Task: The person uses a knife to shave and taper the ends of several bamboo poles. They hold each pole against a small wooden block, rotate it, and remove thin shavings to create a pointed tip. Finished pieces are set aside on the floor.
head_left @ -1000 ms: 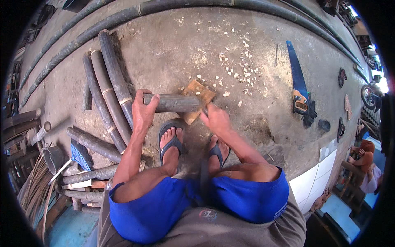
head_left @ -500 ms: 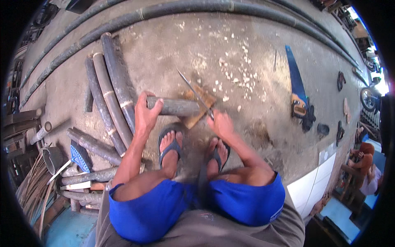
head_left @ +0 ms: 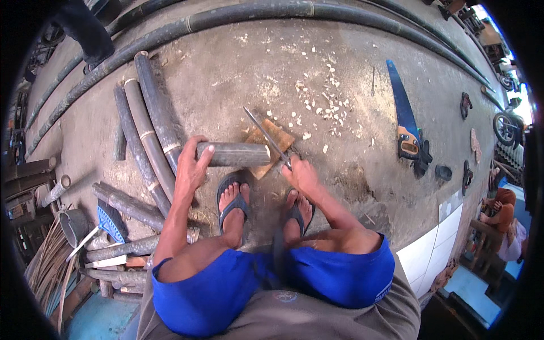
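Note:
A short dark bamboo piece (head_left: 238, 154) lies level in front of me, with my left hand (head_left: 194, 158) wrapped round its left end. Its right end is over a small wooden board (head_left: 280, 131) on the floor. In my right hand (head_left: 303, 174) is the handle of a machete (head_left: 263, 126). The blade slants up and to the left, just past the bamboo's pale right end; whether they touch I cannot tell. My two sandalled feet are planted close below the bamboo.
Pale wood chips (head_left: 326, 107) are scattered ahead. A handsaw (head_left: 401, 107) lies to the right near loose sandals (head_left: 422, 161). Cut bamboo lengths (head_left: 150, 113) and a blue brush (head_left: 110, 220) are on the left. Long bamboo poles (head_left: 249, 12) cross the far side. Someone's dark-clad leg (head_left: 88, 31) stands far left.
The machete blade, blurred before, has come down slightly, and my right hand has shifted a little lower and right. The bamboo has moved slightly left. A person's leg has appeared at far left.

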The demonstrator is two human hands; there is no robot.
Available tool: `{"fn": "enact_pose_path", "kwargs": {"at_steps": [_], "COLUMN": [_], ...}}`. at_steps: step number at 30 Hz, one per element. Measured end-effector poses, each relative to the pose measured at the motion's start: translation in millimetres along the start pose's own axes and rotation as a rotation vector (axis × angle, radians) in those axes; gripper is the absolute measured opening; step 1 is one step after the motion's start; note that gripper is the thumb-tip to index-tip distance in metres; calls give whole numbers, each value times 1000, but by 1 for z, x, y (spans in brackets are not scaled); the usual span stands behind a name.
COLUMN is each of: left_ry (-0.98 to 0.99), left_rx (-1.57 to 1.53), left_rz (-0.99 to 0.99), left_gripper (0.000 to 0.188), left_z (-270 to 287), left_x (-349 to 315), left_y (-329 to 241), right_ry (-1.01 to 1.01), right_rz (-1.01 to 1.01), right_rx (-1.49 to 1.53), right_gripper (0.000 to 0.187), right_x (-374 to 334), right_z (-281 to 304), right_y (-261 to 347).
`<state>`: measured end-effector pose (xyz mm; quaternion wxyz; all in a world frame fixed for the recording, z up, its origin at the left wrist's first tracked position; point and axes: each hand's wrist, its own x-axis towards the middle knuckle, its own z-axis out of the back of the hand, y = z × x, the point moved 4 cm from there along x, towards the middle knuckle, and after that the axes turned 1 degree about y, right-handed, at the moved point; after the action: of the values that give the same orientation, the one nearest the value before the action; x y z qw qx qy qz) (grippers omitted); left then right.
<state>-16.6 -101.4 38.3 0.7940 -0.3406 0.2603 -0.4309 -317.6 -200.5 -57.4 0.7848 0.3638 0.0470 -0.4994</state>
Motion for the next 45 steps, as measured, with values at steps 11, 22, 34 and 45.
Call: {"fn": "enact_pose_path", "kwargs": {"at_steps": [11,22,34,45], "left_ry": [-130,-143,-157,-99], "left_rx": [0,-12,-57,-57], "left_rz": [112,60,-31,71], "left_gripper": [43,40,41,37], "left_z": [-9,-11,-12,-9], "left_x": [-5,-8,-2,-11], "left_y": [-10,-4,-8,-6], "right_ry": [-314,-500,-59,9], "right_rz": [287,395,90,30], "right_rx": [263,446,183,-63], "right_gripper": [34,30,35,34], "right_x": [-27,-23,-15,-2], "right_z": [65,88,20,-16], "right_y": [89,102,36,5]}}
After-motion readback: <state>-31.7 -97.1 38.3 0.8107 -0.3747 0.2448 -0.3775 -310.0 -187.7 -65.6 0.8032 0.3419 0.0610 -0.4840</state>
